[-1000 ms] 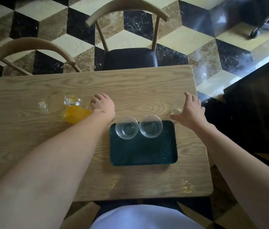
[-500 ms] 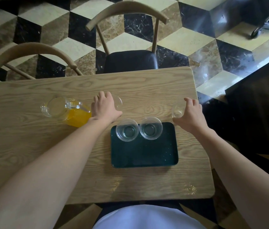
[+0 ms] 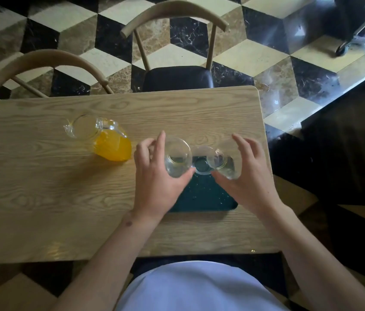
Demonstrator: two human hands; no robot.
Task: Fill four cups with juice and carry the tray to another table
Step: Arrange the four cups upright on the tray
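Note:
A dark green tray (image 3: 201,194) lies on the wooden table (image 3: 42,187) in front of me. My left hand (image 3: 154,182) grips an empty clear glass cup (image 3: 177,157), lifted over the tray's left far corner. My right hand (image 3: 248,180) holds a second empty glass cup (image 3: 222,163) over the tray's right far part. Between them one more empty cup (image 3: 201,162) stands on the tray; any other cup there is hidden by my hands. A glass pitcher of orange juice (image 3: 105,140) stands on the table to the left of the tray.
Two wooden chairs stand at the far side of the table, one (image 3: 177,52) straight ahead and one (image 3: 42,70) at the left. The table's right edge (image 3: 264,135) runs close to the tray. Chequered tile floor lies beyond.
Both hands took a cup each from the table beside the tray and brought them inward and up over the tray. The pitcher has not moved.

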